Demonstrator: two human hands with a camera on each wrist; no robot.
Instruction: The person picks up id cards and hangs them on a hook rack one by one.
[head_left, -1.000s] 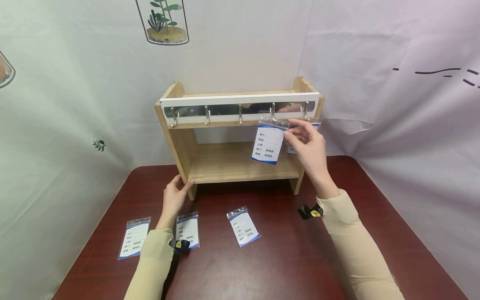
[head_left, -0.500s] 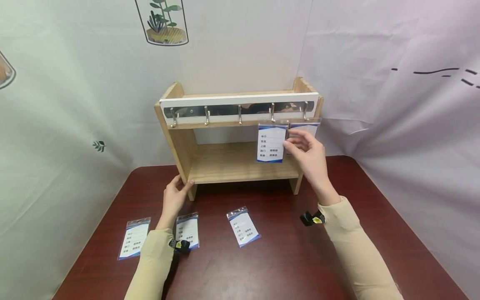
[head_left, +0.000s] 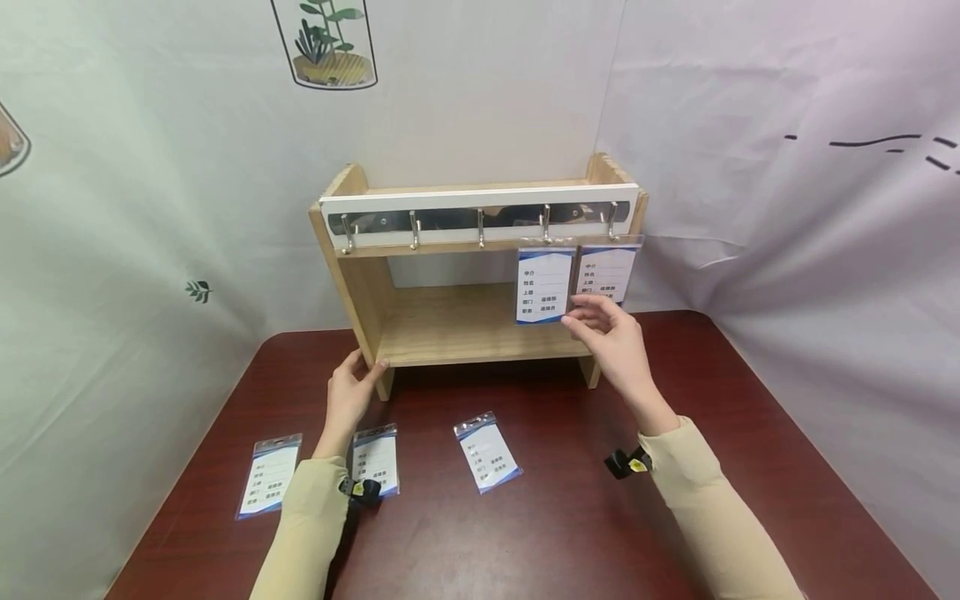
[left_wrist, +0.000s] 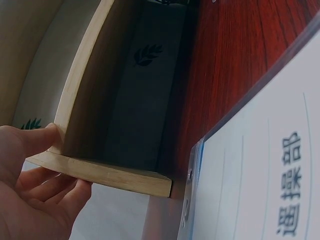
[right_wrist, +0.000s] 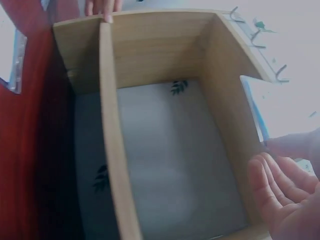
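My left hand [head_left: 350, 395] grips the lower left side panel of a small wooden shelf [head_left: 487, 362]; in the left wrist view its thumb lies at the board's edge and the fingers [left_wrist: 75, 195] behind the panel. A clear-sleeved ID badge [head_left: 543, 285] hangs upright from the fourth hook [head_left: 547, 223] on the shelf's front. My right hand [head_left: 611, 342] is at this badge's lower right corner, thumb touching it. In the right wrist view the fingers [right_wrist: 272, 190] stand apart from the thumb. Another badge [head_left: 607, 271] hangs from the rightmost hook, partly behind the right fingers.
Three badges lie on the dark red table [head_left: 480, 550]: one far left [head_left: 270, 479], one beside the left wrist [head_left: 377, 458], one in the middle [head_left: 487, 454]. The three left hooks [head_left: 413, 231] bear nothing. Pale printed cloth [head_left: 750, 208] surrounds the table.
The badge, first tilted in my right hand at the fourth hook, now hangs straight there. My right hand has slid down from its top corner to its bottom corner. The left hand stays put.
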